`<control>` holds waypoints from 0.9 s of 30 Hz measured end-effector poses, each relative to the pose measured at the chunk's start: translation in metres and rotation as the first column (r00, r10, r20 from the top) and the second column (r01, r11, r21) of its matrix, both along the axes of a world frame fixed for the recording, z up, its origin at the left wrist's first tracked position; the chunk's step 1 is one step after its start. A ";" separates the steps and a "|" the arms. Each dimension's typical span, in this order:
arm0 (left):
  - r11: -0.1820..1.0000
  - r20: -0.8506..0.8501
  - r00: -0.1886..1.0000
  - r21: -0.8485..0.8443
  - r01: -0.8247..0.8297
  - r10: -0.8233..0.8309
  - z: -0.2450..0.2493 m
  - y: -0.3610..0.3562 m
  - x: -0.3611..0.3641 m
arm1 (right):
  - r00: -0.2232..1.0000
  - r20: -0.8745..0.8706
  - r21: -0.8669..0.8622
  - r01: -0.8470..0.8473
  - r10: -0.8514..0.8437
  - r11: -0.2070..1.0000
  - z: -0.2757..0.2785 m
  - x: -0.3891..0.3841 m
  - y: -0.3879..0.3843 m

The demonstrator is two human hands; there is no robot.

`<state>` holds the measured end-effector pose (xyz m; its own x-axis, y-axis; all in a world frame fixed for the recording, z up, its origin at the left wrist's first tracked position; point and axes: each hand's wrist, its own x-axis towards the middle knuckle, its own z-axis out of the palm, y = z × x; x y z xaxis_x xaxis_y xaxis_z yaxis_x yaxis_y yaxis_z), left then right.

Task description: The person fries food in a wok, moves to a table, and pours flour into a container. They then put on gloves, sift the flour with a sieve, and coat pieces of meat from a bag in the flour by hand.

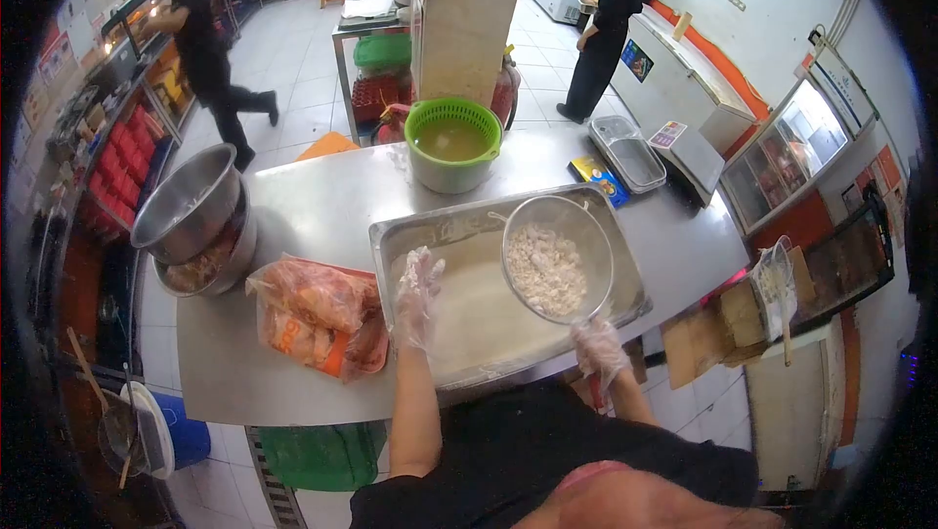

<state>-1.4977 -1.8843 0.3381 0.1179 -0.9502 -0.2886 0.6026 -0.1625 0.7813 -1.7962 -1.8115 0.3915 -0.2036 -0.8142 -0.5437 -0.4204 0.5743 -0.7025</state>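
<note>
My right hand [600, 349], in a clear plastic glove, is closed around the handle of a round mesh strainer [604, 236]. Pale, lumpy flour crumbs [545, 270] lie in the strainer, which is over the right side of a large metal tray [640, 309]. Fine whitish flour [474, 314] covers the tray's bottom. Over the tray's left end is my left hand [418, 299], also gloved, its fingers stretched out and dusted with flour. Nothing shows in that hand.
Bagged raw meat [313, 314] lies left of the tray, beside stacked steel bowls [191, 207]. Behind stands a green colander [452, 128] in a pot of cloudy liquid. A yellow-blue box [598, 180], clear container [630, 153] and scale [689, 158] sit at right. Two people [200, 41] stand farther off.
</note>
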 end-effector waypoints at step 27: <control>0.999 0.003 1.000 0.029 -0.026 0.026 0.008 -0.001 -0.004 | 0.980 0.023 -0.240 -0.184 0.195 0.953 -0.049 -0.030 0.014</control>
<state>-1.5020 -1.8853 0.3465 0.1430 -0.9380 -0.3157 0.6048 -0.1697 0.7781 -1.8257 -1.7972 0.3424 -0.0121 -0.9416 -0.3366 -0.4696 0.3025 -0.8294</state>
